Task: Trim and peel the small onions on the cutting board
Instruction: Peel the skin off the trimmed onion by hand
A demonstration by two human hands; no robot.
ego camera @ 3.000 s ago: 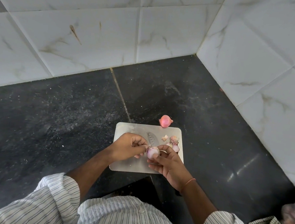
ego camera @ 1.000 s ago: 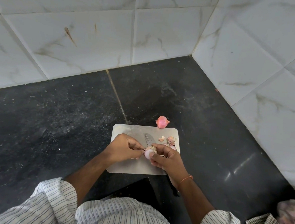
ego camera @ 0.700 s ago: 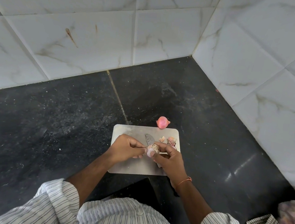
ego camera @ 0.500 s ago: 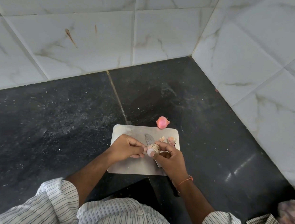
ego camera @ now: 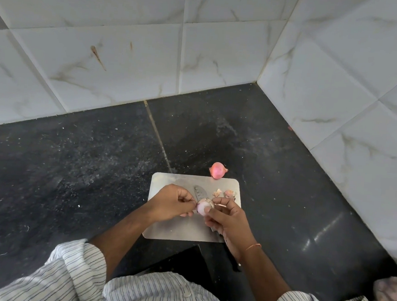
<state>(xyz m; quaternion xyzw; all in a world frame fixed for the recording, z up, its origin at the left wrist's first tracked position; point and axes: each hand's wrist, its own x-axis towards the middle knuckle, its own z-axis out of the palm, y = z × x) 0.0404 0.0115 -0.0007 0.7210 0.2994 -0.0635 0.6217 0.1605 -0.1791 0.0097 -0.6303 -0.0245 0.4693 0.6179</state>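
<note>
The small onion (ego camera: 203, 206) was pinched between the left hand (ego camera: 173, 205) and right hand (ego camera: 228, 220) above the steel cutting board (ego camera: 167, 230), both hands' fingers curled on it.

The onion (ego camera: 203, 205) between my hands shows pale pink-white flesh. Beyond my fingers, another onion (ego camera: 218, 170) is rosy pink against the speckled black counter (ego camera: 73, 164). The board (ego camera: 166, 178) beneath is dull silver-grey. My sleeves (ego camera: 71, 273) are white with thin dark stripes.
</note>
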